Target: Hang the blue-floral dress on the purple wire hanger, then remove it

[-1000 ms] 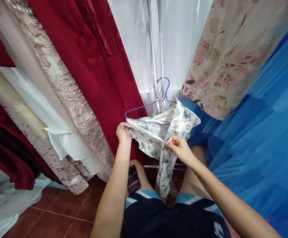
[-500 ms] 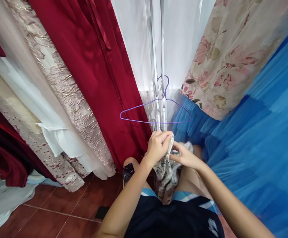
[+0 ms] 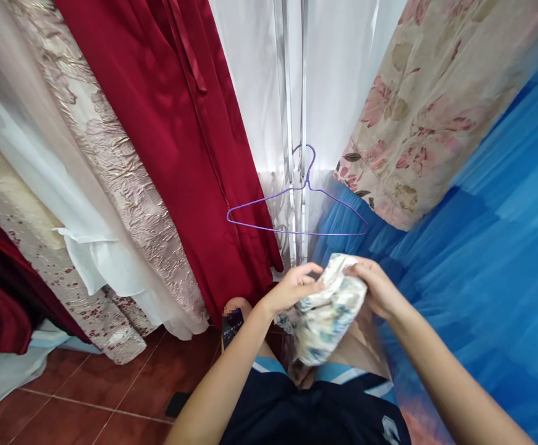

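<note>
A white floral cloth garment (image 3: 331, 324), with blue, green and yellow print, hangs bunched between my hands over my lap. My right hand (image 3: 374, 289) grips its upper right edge, the thumb lying over the fabric. At the upper left edge, my left hand (image 3: 295, 288) holds the cloth between thumb and bent fingers; the fingertips are partly apart. The lower folds of the garment drop between my legs and are blurred. Just beyond my hands a purple hanger (image 3: 296, 232) hangs bare in front of metal poles (image 3: 303, 123).
Dark red fabric (image 3: 194, 161) and pale textured gowns (image 3: 125, 179) hang at the left. Floral fabric (image 3: 403, 136) and blue tulle (image 3: 495, 266) hang close at the right. A phone (image 3: 231, 327) showing a timer rests on my left leg. A dark flat object (image 3: 178, 405) lies on the red tiles (image 3: 125, 377).
My hands have moved apart, the right one going right and upward. The garment has been turned and spread, so more of its printed face shows. The view has shifted slightly.
</note>
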The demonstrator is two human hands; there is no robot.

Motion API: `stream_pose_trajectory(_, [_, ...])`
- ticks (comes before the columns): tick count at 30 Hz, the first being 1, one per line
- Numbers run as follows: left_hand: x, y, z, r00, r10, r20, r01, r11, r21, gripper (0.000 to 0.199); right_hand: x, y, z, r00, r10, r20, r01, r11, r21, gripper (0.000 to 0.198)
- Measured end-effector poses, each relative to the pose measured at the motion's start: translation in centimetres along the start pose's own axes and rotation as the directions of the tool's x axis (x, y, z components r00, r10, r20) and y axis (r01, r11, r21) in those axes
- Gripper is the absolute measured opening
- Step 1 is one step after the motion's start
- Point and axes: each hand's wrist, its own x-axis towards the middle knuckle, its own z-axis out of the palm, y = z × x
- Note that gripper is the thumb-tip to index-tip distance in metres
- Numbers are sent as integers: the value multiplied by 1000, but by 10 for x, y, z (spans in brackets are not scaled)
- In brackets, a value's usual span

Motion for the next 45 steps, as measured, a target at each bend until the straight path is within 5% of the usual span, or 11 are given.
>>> stream_pose_trajectory(4, [-5, -19, 10, 972, -59, 228, 47, 997, 56, 43, 2, -29, -24, 979, -176, -105, 170, 984, -61, 25])
stream_pose_trajectory(7, [5, -34, 31, 973, 136, 188, -167, 973, 159, 40, -1, -42, -35, 982, -185, 40, 189, 958, -217, 20])
stream_pose_trajectory(10, [14, -46, 41, 969, 173, 178, -193, 976, 105, 41, 2, -51, -54, 971, -211, 116, 240, 871, -429, 23])
stream_pose_trajectory(13, [16, -46, 33, 983, 126, 135, -132, 991, 30, 43, 24, -58, -92, 937, -349, 28, 313, 799, -513, 30])
stream_pose_trajectory(19, [14, -5, 33, 945, 323, -48, -260, 834, 486, 27, 120, -65, -127, 823, -557, -111, 427, 736, -525, 38])
stream_pose_trajectory(24, [12, 9, 45, 903, 421, -82, -317, 783, 536, 24, 167, -71, -79, 965, -264, -9, 234, 872, -430, 38])
stream_pose_trajectory(28, [-7, -4, 6, 952, 228, -204, -148, 927, 345, 37, 162, -76, -55, 979, -195, 57, 201, 892, -405, 37])
stream_pose_trajectory(33, [-33, 0, -80, 972, 120, -204, -37, 928, 372, 42, 143, -87, -58, 980, -131, 153, 180, 908, -377, 33])
stream_pose_trajectory(35, [-38, 10, -114, 981, 88, -175, 21, 841, 540, 46, 139, -92, -60, 977, -114, 179, 172, 919, -355, 32])
stream_pose_trajectory(40, [-40, 46, -181, 940, 220, -261, 173, 355, 919, 35, 138, -97, -60, 975, -48, 219, 118, 941, -317, 36])
stream_pose_trajectory(45, [-29, 99, -207, 874, 411, -260, 191, 202, 961, 23, 141, -95, -59, 978, -4, 207, 68, 951, -302, 33])
